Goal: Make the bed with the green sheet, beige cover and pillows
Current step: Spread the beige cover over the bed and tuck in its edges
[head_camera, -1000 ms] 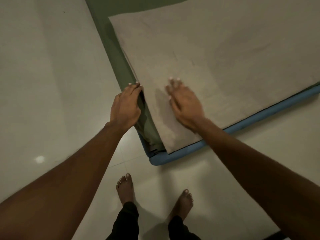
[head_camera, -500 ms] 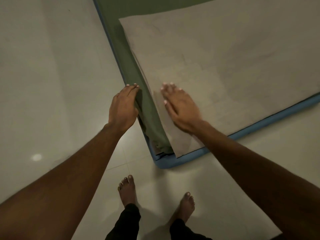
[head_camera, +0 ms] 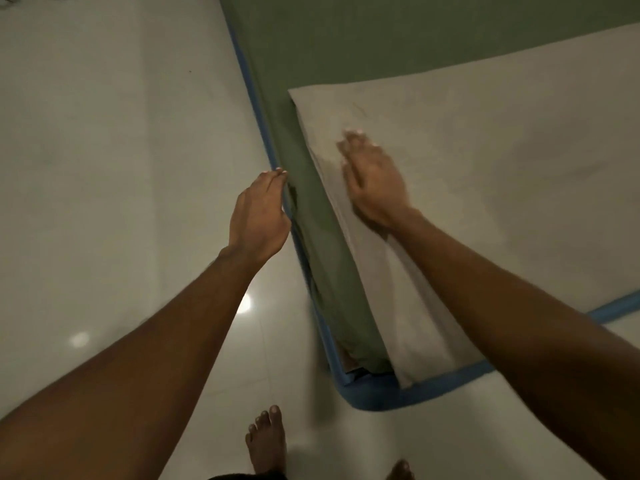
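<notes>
A blue mattress point(head_camera: 372, 398) lies on the floor with its near corner in front of my feet. The green sheet point(head_camera: 346, 46) covers it, and the beige cover point(head_camera: 502, 168) lies spread on top, leaving a green strip along the left side. My left hand point(head_camera: 259, 213) presses flat with fingers together against the mattress's left edge, touching the green sheet there. My right hand point(head_camera: 372, 178) rests palm down, fingers together, on the beige cover near its left edge. No pillows are in view.
Pale glossy floor tiles point(head_camera: 104, 168) surround the mattress on the left and front, with light reflections. My bare feet point(head_camera: 266, 441) stand on the floor just before the mattress corner.
Both hands have slid farther along the left side of the bed, away from the near corner. More of the green strip and the blue edge shows beside the beige cover.
</notes>
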